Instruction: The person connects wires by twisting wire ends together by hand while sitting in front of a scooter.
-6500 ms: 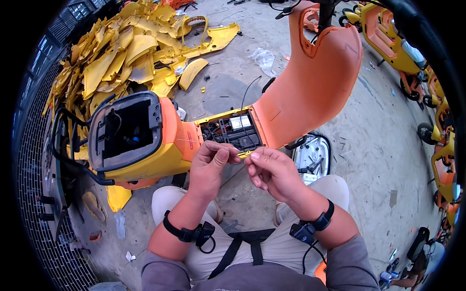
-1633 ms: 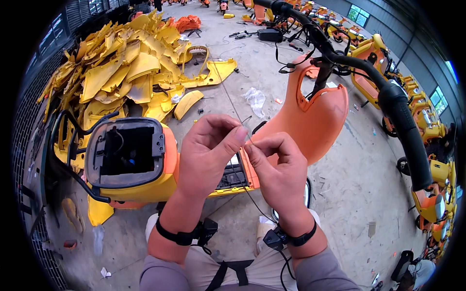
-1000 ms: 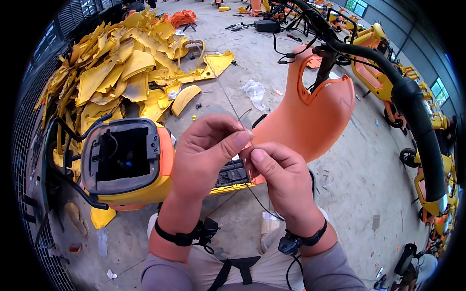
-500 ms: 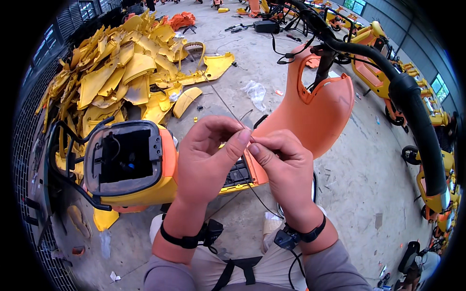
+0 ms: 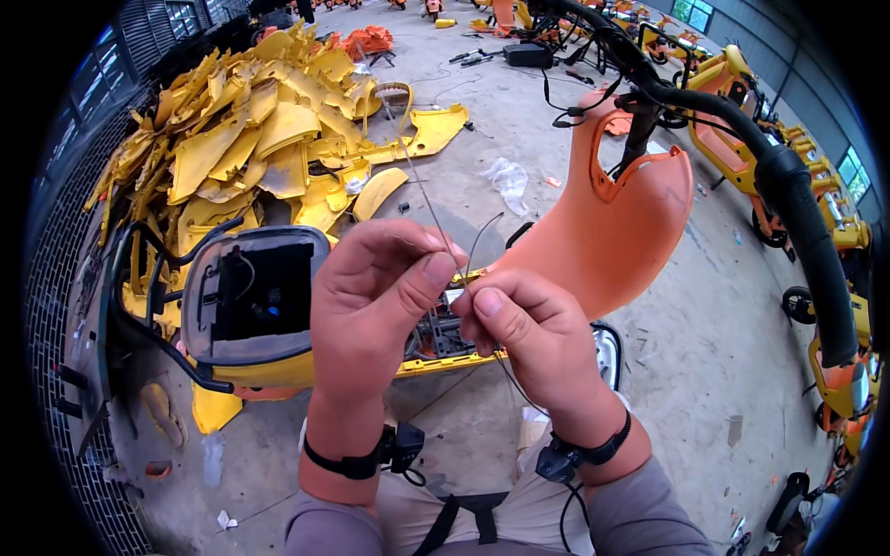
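Observation:
In front of me, above the scooter's footboard, both hands are pinched on a thin dark cable [image 5: 475, 243]. My left hand [image 5: 357, 301] presses thumb and fingertip together on it. Close beside, my right hand [image 5: 538, 338] grips it between thumb and curled fingers. One thin strand slants up past the left fingertips, and another end curves up between the hands. A tail hangs below the right hand toward my lap. Beneath lies the scooter's yellow footboard edge [image 5: 440, 364] with dark parts exposed. The orange front shield [image 5: 616, 236] rises beyond on the right.
The scooter's open seat box [image 5: 250, 301] with a black rear rack [image 5: 148, 320] stands at left. Behind it is a heap of yellow panels [image 5: 250, 139]. A black handlebar [image 5: 797, 185] reaches across the right. Clear plastic [image 5: 508, 185] lies on the floor; more scooters line the far right.
My hands have drawn slightly apart and the right one is lower. The cable's curved end now shows between them. The whole view has shifted a little.

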Action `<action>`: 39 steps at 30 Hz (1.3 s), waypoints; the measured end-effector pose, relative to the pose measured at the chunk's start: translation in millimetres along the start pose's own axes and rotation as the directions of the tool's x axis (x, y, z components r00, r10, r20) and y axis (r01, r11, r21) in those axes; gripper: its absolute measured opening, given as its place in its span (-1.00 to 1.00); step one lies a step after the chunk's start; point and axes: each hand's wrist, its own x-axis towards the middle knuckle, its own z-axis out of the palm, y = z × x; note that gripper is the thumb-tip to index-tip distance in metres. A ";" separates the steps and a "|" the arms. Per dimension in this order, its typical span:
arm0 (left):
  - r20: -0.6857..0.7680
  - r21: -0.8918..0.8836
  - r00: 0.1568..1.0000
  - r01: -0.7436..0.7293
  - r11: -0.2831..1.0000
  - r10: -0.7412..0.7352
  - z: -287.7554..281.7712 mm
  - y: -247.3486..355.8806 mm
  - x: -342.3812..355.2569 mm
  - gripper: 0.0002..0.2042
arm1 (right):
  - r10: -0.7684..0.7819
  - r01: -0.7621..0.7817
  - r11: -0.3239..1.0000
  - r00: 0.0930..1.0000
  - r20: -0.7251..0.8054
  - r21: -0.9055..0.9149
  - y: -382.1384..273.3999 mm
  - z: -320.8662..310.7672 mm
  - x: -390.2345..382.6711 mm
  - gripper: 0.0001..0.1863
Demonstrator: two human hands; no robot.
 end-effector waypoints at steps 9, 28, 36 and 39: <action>0.022 -0.037 0.999 -0.042 0.998 0.042 -0.4 10.3 -12.9 -0.82 | 0.009 -0.009 1.000 1.000 -0.010 -0.014 -9.1 20.8 -15.7 -0.82; -0.322 0.108 0.913 0.300 0.948 -0.252 13.0 -12.8 6.6 -0.76 | -0.441 0.343 0.723 0.898 -0.018 -0.600 18.6 -21.0 16.3 -0.88; -0.238 0.241 0.971 0.060 0.969 -0.001 29.5 -31.7 -2.9 -0.75 | -0.444 0.308 0.694 0.894 -0.051 -0.651 16.3 -26.6 8.2 -0.89; -0.323 0.250 0.945 0.032 0.968 0.052 33.4 -34.0 -4.2 -0.75 | -0.474 0.342 0.695 0.879 -0.046 -0.633 12.7 -22.8 7.5 -0.88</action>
